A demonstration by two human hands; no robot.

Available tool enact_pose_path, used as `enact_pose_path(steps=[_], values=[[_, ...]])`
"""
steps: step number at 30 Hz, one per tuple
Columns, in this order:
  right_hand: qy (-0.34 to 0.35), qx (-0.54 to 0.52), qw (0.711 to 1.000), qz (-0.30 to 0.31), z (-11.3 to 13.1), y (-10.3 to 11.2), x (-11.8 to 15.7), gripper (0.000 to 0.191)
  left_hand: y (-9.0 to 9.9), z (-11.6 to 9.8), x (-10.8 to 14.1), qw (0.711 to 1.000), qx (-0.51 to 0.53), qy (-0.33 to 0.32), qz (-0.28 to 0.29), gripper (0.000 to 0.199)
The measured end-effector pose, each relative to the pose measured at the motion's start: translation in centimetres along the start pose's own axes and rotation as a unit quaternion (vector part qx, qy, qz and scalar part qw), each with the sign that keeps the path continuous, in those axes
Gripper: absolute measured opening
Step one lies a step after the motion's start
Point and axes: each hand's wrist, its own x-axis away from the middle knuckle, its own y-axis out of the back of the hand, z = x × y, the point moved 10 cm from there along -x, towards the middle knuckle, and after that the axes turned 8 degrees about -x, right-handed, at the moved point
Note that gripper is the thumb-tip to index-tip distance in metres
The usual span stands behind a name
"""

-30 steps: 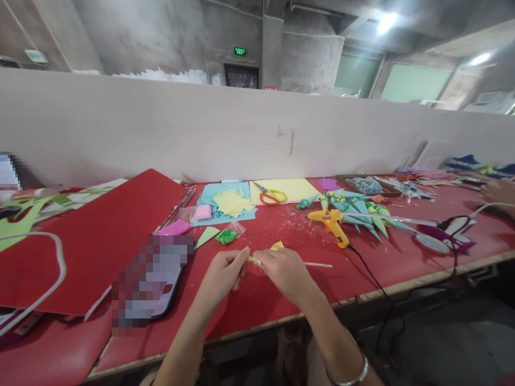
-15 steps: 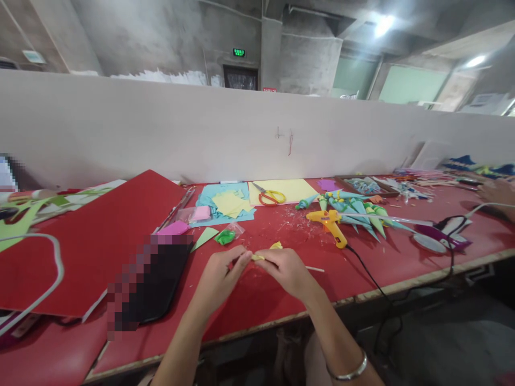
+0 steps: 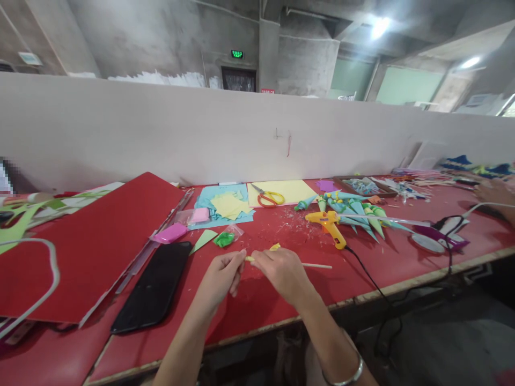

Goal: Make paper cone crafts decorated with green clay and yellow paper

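Note:
My left hand (image 3: 222, 276) and my right hand (image 3: 279, 269) meet over the red tabletop (image 3: 241, 316). Between their fingertips is a small yellow piece (image 3: 250, 259), pinched by both. A pale thin stick (image 3: 317, 266) sticks out to the right from under my right hand; whether it joins the yellow piece is hidden. Another bit of yellow (image 3: 275, 247) shows just behind my right hand. Green clay in a bag (image 3: 224, 239) lies beyond my left hand, beside a pale green paper triangle (image 3: 204, 240).
A black phone (image 3: 155, 289) and large red sheet (image 3: 92, 246) lie left. Behind are scissors (image 3: 270, 199) on yellow paper. A yellow glue gun (image 3: 330, 227), with its cord, and paper cones (image 3: 358, 208) lie right. Another person's hand (image 3: 494, 192) is at far right.
More of the pale stick now shows to the right of my right hand. My left hand has turned slightly and shifted left, with its lower fingers now visible.

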Motion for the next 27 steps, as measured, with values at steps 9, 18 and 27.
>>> enact_pose_path(steps=[9, 18, 27], values=[[0.045, 0.01, 0.999, -0.027, 1.6, -0.3, -0.1, 0.017, 1.3, 1.0, 0.3, 0.999, -0.004, 0.029, -0.023, 0.045], [0.008, -0.02, 0.999, -0.028, 0.4, -1.1, 0.1, 0.019, 1.0, 1.0, -0.1, 0.999, -0.019, 0.019, -0.028, 0.045], [-0.075, -0.148, 0.986, 0.016, -1.5, -1.6, 0.4, 0.016, 3.6, -2.5, 1.1, 0.97, -0.181, -0.124, -0.102, 0.038]])
